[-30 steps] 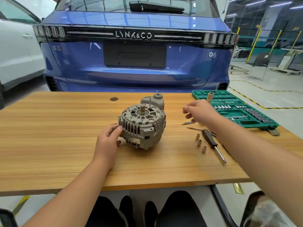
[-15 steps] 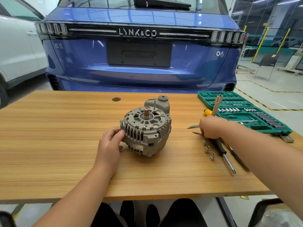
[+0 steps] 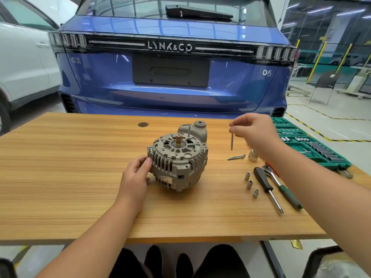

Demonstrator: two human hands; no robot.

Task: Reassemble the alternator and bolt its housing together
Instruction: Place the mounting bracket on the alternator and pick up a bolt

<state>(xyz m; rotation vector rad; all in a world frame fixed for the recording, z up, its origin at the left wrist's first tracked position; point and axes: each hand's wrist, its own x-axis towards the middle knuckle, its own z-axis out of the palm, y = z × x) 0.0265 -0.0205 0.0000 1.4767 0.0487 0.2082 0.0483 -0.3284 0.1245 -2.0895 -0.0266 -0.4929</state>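
Head view: the right hand has lifted off the table and now pinches a long thin bolt hanging point-down, right of the alternator. The left hand still grips the ribbed grey cast housing's left side. Probably the bolt goes in next; another bolt lies nearby.
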